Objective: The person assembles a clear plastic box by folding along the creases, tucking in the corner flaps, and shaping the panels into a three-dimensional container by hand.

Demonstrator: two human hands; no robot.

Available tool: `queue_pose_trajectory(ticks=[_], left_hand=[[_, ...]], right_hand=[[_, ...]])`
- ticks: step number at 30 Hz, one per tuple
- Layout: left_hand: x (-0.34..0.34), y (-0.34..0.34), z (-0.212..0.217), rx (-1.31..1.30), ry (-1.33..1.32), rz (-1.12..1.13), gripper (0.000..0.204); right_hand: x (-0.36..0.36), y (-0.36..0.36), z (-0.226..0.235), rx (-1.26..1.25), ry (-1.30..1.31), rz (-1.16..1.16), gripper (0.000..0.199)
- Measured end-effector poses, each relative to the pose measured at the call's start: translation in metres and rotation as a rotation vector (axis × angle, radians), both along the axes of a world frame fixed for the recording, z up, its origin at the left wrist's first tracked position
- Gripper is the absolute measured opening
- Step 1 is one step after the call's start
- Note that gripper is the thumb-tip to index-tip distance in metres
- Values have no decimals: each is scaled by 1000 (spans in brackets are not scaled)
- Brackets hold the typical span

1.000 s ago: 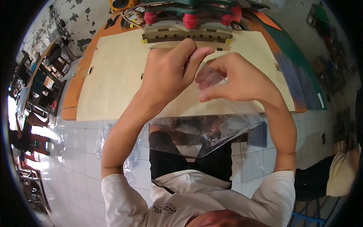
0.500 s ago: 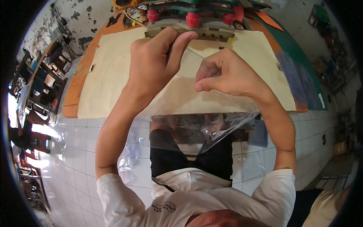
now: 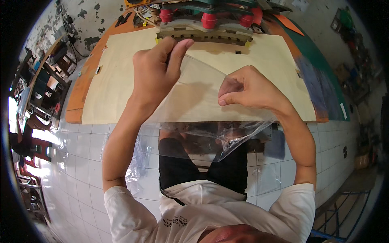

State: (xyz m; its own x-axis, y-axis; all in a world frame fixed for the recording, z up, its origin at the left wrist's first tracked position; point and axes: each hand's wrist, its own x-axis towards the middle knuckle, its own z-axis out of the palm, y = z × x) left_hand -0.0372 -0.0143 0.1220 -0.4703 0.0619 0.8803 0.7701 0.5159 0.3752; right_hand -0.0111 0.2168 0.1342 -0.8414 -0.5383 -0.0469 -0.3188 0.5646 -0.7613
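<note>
A sheet of clear plastic film stretches between my two hands, and its loose lower part droops past the table's front edge above my lap. My left hand is closed on the film's upper left, thumb pressed against the curled fingers. Lower and to the right, my right hand pinches the film's upper right edge between thumb and fingers. The film's top edge runs taut and slanting from one hand to the other. Both hands are above a cream-coloured sheet that covers most of the table.
At the table's far side stands a machine with red cylinders and a long slotted bar. Bluish plastic sheets lie over the right edge, near an orange sheet. Crumpled clear plastic lies on the tiled floor at left.
My hands have moved farther apart, the left one leftward, the right one rightward and nearer to me. The film's upper edge between them is now longer and more stretched.
</note>
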Motion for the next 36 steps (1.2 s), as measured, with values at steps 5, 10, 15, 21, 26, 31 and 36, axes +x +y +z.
queue_pose_trajectory(ticks=[5, 10, 15, 21, 26, 31, 36], left_hand=[[-2, -12, -3, -3, -11, 58, 32], [1, -20, -11, 33, -100, 91, 34], [2, -30, -14, 81, -106, 130, 35], [1, -37, -16, 105, -116, 163, 35], [5, -41, -21, 183, -219, 143, 35], [6, -48, -21, 193, -211, 173, 36], [4, -54, -23, 248, -233, 171, 38]], right_hand=[[3, 0, -4, -90, 26, 10, 14], [2, 3, -9, 21, 79, -50, 14], [2, 14, -10, 52, 73, -22, 13], [5, 20, -8, 129, 131, -11, 13], [7, 26, -8, 208, 131, -47, 13], [8, 38, -11, 81, 131, -1, 19], [8, 45, -16, 87, 200, -72, 19]])
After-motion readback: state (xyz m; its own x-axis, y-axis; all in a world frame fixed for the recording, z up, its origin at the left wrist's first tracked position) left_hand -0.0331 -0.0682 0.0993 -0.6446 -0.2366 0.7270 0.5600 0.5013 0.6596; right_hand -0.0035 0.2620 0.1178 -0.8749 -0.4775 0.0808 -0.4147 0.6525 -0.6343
